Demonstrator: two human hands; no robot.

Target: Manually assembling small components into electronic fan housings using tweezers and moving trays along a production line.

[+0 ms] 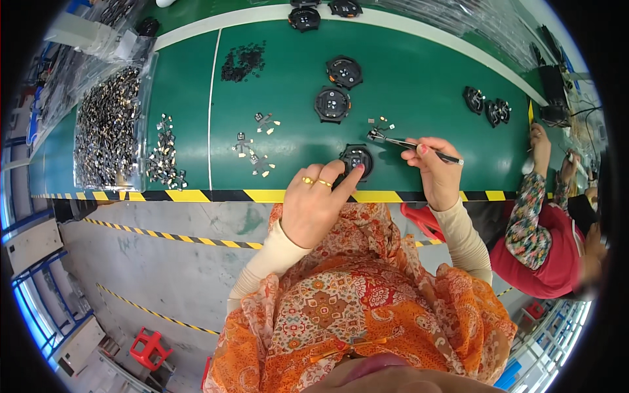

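Observation:
My left hand [314,204], with rings on its fingers, steadies a round black watch case [359,156] near the table's front edge, its fingertips on the case. In my right hand [438,173] are tweezers [407,143], pinched between the fingers and pointing left. Their tips are at a small dark electronic part [375,133] just above and right of the case; I cannot tell whether they grip it. A few small white and gold pieces [382,122] lie beside the tips. Two more watch cases [332,104] [344,71] with orange side details lie farther back.
Small flex parts [259,164] lie left of my left hand. Farther left are a loose pile [165,154] and a clear tray [145,124] full of parts. Black bits [244,62] lie at the back. Several watch pieces [496,112] and a co-worker [547,245] are at right.

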